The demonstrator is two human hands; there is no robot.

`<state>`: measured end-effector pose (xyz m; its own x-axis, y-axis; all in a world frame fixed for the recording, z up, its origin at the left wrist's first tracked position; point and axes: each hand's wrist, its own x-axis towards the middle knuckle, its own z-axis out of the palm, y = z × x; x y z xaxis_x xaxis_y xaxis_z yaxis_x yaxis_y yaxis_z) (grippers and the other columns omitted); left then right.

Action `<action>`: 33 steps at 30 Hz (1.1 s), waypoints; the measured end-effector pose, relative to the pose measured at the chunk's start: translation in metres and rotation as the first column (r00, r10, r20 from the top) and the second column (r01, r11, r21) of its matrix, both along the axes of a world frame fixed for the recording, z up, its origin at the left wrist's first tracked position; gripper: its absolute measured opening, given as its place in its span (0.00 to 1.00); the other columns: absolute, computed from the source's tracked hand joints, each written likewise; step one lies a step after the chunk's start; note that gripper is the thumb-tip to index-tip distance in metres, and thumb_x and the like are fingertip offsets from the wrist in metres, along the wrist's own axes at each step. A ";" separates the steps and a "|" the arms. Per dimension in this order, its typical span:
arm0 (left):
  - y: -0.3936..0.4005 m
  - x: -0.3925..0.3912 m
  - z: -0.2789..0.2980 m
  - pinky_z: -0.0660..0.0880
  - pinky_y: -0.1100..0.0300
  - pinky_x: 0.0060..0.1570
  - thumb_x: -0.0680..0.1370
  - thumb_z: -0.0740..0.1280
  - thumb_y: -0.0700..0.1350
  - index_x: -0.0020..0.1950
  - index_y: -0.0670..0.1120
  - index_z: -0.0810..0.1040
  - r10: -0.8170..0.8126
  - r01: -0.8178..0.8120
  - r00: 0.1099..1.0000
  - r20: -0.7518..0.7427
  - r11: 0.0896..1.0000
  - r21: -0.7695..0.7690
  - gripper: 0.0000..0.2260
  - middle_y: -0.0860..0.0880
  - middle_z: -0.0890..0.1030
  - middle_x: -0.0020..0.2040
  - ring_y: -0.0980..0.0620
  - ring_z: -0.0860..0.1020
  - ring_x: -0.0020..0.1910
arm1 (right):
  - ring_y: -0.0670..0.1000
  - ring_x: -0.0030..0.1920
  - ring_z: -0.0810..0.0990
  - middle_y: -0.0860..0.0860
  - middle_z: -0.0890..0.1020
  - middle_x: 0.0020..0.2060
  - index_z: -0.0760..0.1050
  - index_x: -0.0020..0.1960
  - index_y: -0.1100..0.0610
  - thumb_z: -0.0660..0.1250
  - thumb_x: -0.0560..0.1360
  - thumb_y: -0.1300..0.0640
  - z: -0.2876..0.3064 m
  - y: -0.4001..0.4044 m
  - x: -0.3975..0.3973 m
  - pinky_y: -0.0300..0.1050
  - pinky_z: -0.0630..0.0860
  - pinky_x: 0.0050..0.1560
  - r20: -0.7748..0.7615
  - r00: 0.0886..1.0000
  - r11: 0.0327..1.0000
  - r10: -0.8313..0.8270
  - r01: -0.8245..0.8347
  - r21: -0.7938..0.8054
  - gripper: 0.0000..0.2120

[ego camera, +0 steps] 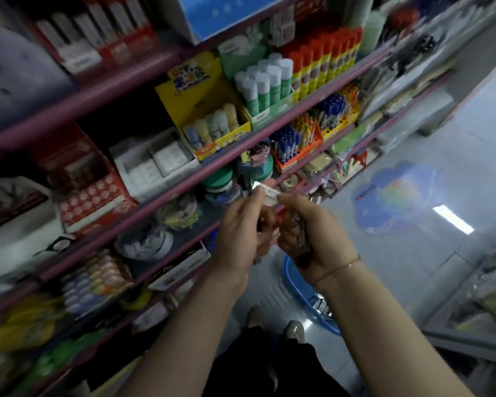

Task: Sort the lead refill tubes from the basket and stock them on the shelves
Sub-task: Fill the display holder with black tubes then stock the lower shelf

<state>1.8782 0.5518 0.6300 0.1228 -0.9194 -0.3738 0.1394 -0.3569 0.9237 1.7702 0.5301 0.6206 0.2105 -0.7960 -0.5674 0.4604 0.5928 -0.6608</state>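
Both hands are raised in front of the purple shelves [184,179]. My left hand [241,239] pinches a small clear lead refill tube [265,191] at its fingertips, and the thumb of my right hand [307,233] touches the tube's other end. My right hand also grips a bundle of dark refill tubes [302,239] in its palm. More tubes lie in the blue basket [298,285] on the floor below my right forearm. The picture is blurred.
The shelves at left hold glue sticks [264,84], yellow and red glue bottles [324,61], pen racks [292,138], red boxes [89,190] and white boxes [152,164]. A glossy tiled aisle [455,156] runs to the right. My shoes [294,330] stand by the basket.
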 end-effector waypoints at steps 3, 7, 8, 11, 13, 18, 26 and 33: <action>0.007 0.018 0.002 0.63 0.66 0.22 0.82 0.57 0.51 0.52 0.42 0.79 0.098 -0.097 0.995 0.011 0.993 -0.074 0.16 0.53 0.66 0.27 0.59 0.64 0.22 | 0.49 0.20 0.60 0.54 0.66 0.22 0.73 0.32 0.60 0.69 0.72 0.58 0.002 0.003 0.011 0.37 0.57 0.21 -0.088 0.962 0.963 0.260 -0.265 -0.055 0.12; 0.028 0.045 0.002 0.53 0.62 0.24 0.81 0.58 0.53 0.45 0.34 0.75 0.136 -0.134 0.990 0.037 0.990 -0.053 0.22 0.48 0.60 0.26 0.54 0.57 0.21 | 0.47 0.16 0.62 0.52 0.69 0.18 0.78 0.38 0.63 0.68 0.74 0.59 0.017 -0.006 0.013 0.35 0.59 0.19 -0.410 0.829 0.844 0.380 -0.493 -0.213 0.08; 0.035 0.052 0.003 0.53 0.61 0.25 0.81 0.59 0.54 0.37 0.38 0.75 0.130 -0.128 0.991 0.039 0.990 -0.051 0.22 0.48 0.60 0.25 0.53 0.57 0.21 | 0.47 0.16 0.62 0.51 0.69 0.17 0.79 0.41 0.63 0.67 0.75 0.59 0.022 -0.007 0.017 0.34 0.60 0.19 -0.413 0.828 0.828 0.378 -0.502 -0.249 0.07; 0.050 0.071 0.008 0.56 0.62 0.24 0.77 0.62 0.59 0.29 0.47 0.66 0.065 -0.064 0.997 0.042 0.998 -0.030 0.22 0.49 0.62 0.24 0.52 0.59 0.21 | 0.46 0.16 0.63 0.50 0.69 0.18 0.79 0.46 0.64 0.67 0.75 0.58 0.037 -0.003 0.039 0.35 0.60 0.19 -0.401 0.767 0.715 0.500 -0.627 -0.309 0.09; 0.061 0.087 0.015 0.58 0.64 0.23 0.73 0.64 0.61 0.32 0.46 0.72 0.042 -0.042 0.999 -0.035 0.999 0.006 0.20 0.51 0.65 0.24 0.54 0.61 0.22 | 0.44 0.17 0.66 0.47 0.72 0.18 0.79 0.45 0.62 0.65 0.76 0.60 0.046 0.001 0.057 0.34 0.62 0.19 -0.380 0.719 0.642 0.581 -0.693 -0.329 0.06; 0.087 0.132 0.036 0.59 0.68 0.20 0.74 0.65 0.59 0.38 0.49 0.83 -0.041 0.043 0.974 -0.222 0.999 0.001 0.16 0.46 0.70 0.31 0.58 0.61 0.20 | 0.44 0.17 0.65 0.48 0.74 0.20 0.74 0.36 0.62 0.63 0.76 0.61 0.060 0.009 0.099 0.32 0.61 0.19 -0.235 0.626 0.539 0.744 -0.769 -0.343 0.11; 0.112 0.187 0.059 0.59 0.67 0.22 0.79 0.60 0.54 0.39 0.48 0.78 -0.080 0.078 0.993 -0.092 0.997 -0.018 0.15 0.50 0.76 0.28 0.58 0.63 0.20 | 0.48 0.19 0.66 0.53 0.77 0.23 0.76 0.35 0.60 0.66 0.72 0.53 0.073 0.015 0.167 0.36 0.56 0.20 -0.176 0.496 0.405 0.850 -0.830 -0.384 0.11; 0.098 0.212 0.065 0.64 0.69 0.25 0.81 0.57 0.53 0.37 0.55 0.72 -0.040 0.089 0.793 0.607 0.995 -0.051 0.13 0.57 0.73 0.25 0.62 0.69 0.24 | 0.46 0.22 0.67 0.50 0.72 0.23 0.77 0.44 0.60 0.71 0.67 0.51 0.076 0.007 0.201 0.37 0.63 0.22 -0.494 0.614 0.365 0.616 -0.778 -0.512 0.13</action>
